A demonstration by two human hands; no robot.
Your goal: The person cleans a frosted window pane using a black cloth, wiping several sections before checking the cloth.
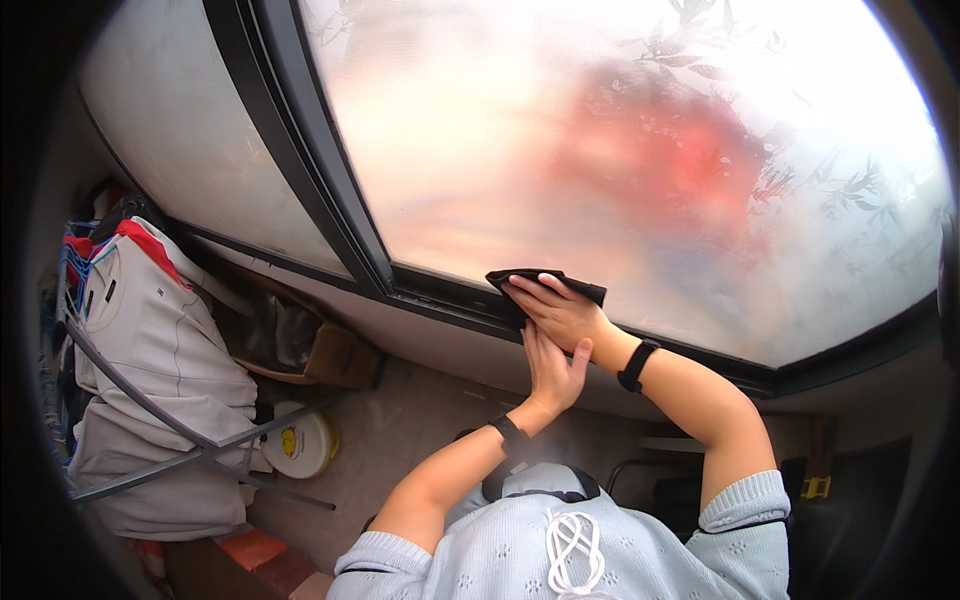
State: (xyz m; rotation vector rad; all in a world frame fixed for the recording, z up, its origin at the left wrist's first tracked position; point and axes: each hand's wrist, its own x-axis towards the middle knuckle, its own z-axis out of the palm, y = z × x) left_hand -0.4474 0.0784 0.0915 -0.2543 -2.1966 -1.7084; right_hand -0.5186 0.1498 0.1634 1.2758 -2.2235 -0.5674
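A folded black cloth (585, 287) lies against the lower edge of a frosted window pane (465, 172) with a leaf pattern. My right hand (562, 309) presses on the cloth, its fingers spread over the folds. Just below, my left hand (553, 375) reaches up with its fingertips at the cloth's lower part, by the dark window frame (442, 300); its thumb stands apart near my right wrist. Whether the left fingers grip any cloth is hidden behind the right hand. Each wrist wears a black band.
Light sweatshirts (180, 352) hang at the left on a metal folding rack (142, 390). Behind them stands an open cardboard box (341, 356). On the floor sits a white round tub (300, 442) with a yellow picture. A thick dark upright (300, 150) divides the window.
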